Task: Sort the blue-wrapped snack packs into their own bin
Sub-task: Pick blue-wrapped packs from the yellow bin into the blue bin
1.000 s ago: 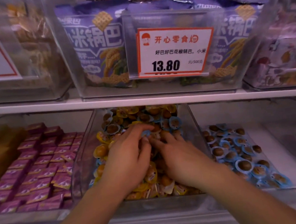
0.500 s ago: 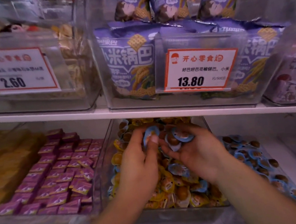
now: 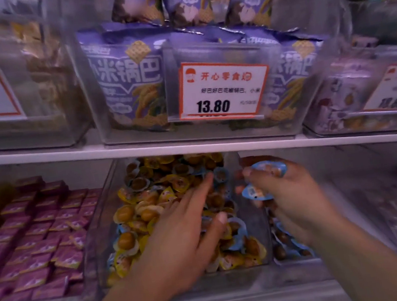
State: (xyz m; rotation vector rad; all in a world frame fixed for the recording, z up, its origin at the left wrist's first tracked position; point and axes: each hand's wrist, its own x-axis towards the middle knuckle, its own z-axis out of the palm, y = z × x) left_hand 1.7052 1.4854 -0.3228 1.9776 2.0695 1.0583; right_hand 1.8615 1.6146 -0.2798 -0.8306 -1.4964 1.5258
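On the lower shelf, the left hand (image 3: 187,232) lies flat, fingers spread on the mixed bin's (image 3: 106,232) yellow packs (image 3: 134,212); the right hand (image 3: 285,196) grips two blue-wrapped snack packs (image 3: 269,169) over the neighbouring bin (image 3: 265,220).

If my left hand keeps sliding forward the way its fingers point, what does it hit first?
Probably the blue-wrapped pack just past the left hand's fingertips, on the mixed pile in the middle bin; depth is unclear in this blurred view.

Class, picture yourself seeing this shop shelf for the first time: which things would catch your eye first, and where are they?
The orange-bordered price tag reading 13.80 stands out at the centre of the upper shelf. Below it, the right hand holds blue-wrapped snack packs beside the mixed bin, where the left hand rests on the pile.
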